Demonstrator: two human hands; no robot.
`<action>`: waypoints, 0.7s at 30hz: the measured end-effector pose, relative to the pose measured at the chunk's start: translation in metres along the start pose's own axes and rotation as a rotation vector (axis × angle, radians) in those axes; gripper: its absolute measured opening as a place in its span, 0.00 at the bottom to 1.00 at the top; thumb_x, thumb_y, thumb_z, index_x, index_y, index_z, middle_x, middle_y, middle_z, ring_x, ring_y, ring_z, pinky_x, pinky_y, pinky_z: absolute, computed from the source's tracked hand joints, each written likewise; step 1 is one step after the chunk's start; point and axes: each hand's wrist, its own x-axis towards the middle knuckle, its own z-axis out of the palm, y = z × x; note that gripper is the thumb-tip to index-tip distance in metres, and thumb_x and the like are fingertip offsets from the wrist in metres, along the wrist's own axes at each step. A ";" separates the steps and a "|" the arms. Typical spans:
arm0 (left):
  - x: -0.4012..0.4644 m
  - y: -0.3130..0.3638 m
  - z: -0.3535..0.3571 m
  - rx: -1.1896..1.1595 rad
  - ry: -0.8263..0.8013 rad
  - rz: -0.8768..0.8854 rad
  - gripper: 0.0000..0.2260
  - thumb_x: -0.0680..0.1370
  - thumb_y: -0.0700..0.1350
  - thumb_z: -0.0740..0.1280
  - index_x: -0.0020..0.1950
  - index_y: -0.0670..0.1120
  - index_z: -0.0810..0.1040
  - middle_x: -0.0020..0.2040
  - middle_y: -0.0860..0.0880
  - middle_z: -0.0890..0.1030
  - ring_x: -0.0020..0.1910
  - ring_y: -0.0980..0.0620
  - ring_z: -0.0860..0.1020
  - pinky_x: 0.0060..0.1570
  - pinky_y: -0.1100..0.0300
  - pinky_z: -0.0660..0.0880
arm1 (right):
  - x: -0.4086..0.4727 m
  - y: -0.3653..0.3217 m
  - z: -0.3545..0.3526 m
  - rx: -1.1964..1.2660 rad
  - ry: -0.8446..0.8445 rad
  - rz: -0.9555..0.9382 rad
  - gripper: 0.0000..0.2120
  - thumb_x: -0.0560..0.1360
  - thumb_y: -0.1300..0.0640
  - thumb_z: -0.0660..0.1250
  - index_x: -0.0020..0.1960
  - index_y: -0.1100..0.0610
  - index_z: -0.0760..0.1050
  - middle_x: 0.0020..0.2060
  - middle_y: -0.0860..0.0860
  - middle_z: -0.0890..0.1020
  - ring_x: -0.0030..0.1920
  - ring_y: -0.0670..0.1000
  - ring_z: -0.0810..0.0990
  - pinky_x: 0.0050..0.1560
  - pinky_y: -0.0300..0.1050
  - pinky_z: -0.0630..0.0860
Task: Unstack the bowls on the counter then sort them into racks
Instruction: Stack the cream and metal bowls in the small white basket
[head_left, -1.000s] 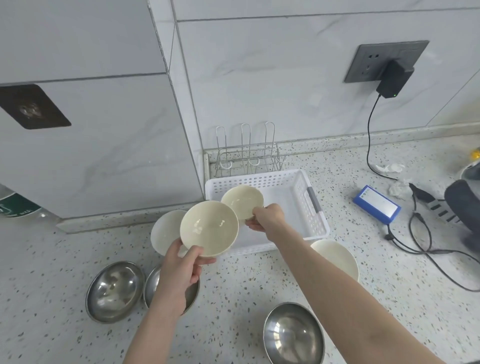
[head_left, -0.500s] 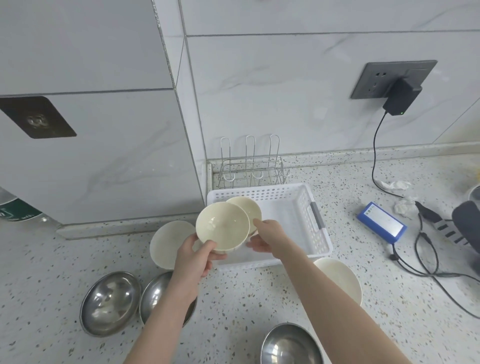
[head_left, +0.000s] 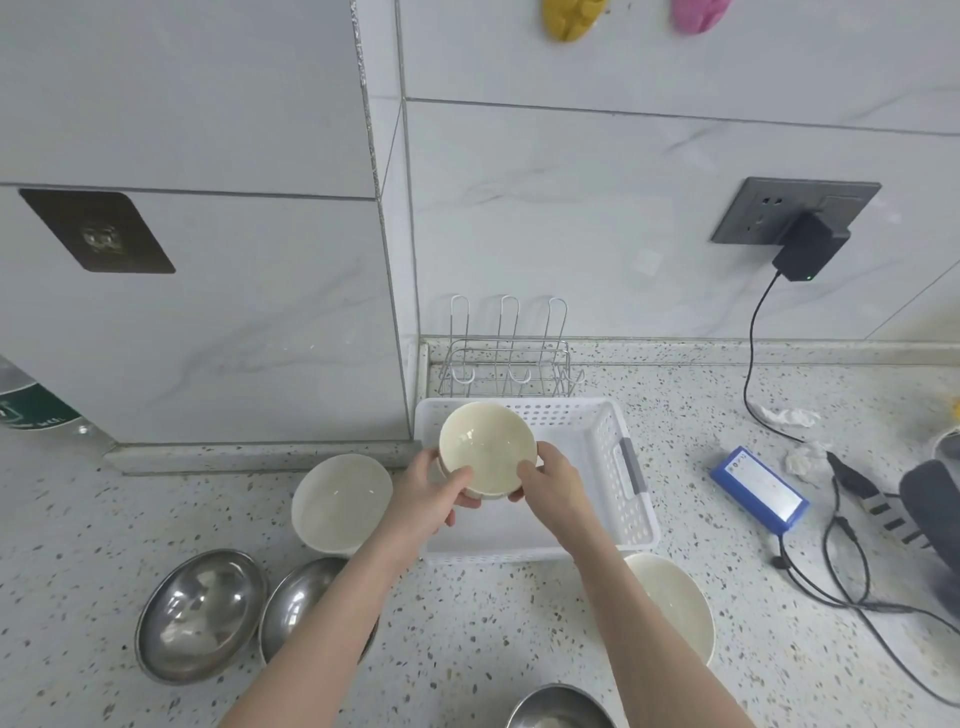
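A cream ceramic bowl (head_left: 485, 447) hangs tilted over the left part of the white plastic basket (head_left: 605, 447). My left hand (head_left: 434, 493) grips its left rim and my right hand (head_left: 553, 486) grips its right rim. A second cream bowl seems nested under it, mostly hidden. Behind the basket stands a wire rack (head_left: 506, 358). On the counter lie a white bowl (head_left: 340, 501) left of the basket, another white bowl (head_left: 675, 605) at the front right, two steel bowls (head_left: 200, 613) (head_left: 298, 603) at the front left, and a third steel bowl (head_left: 558, 709) at the bottom edge.
A blue box (head_left: 758, 488) with black cables (head_left: 852, 577) lies right of the basket. A charger (head_left: 808, 249) is plugged into the wall socket. Crumpled paper (head_left: 787, 415) lies near the wall. A tiled wall corner juts out at the left.
My two hands have come together: the bowl in my left hand moved right over the bowl in my right hand, and both hands now hold them as one. The camera tilted upward.
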 end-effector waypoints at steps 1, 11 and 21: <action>0.000 0.000 0.001 0.005 0.004 0.013 0.25 0.78 0.50 0.67 0.73 0.50 0.62 0.44 0.49 0.87 0.23 0.62 0.74 0.23 0.68 0.68 | 0.002 -0.001 0.000 0.000 0.014 0.000 0.12 0.75 0.59 0.57 0.56 0.54 0.74 0.33 0.50 0.83 0.42 0.52 0.82 0.36 0.42 0.72; 0.000 -0.014 0.001 0.136 0.069 0.149 0.30 0.80 0.52 0.65 0.78 0.57 0.55 0.44 0.51 0.85 0.35 0.66 0.78 0.37 0.61 0.71 | 0.016 -0.007 0.015 -0.081 0.097 0.001 0.16 0.76 0.58 0.57 0.61 0.55 0.75 0.37 0.54 0.84 0.45 0.57 0.82 0.47 0.51 0.77; 0.011 -0.029 -0.002 0.104 0.081 0.131 0.29 0.79 0.53 0.66 0.78 0.55 0.60 0.35 0.55 0.85 0.40 0.65 0.80 0.39 0.65 0.68 | 0.016 -0.001 0.022 -0.076 0.091 0.013 0.13 0.77 0.59 0.56 0.58 0.57 0.76 0.38 0.57 0.84 0.45 0.58 0.81 0.48 0.52 0.77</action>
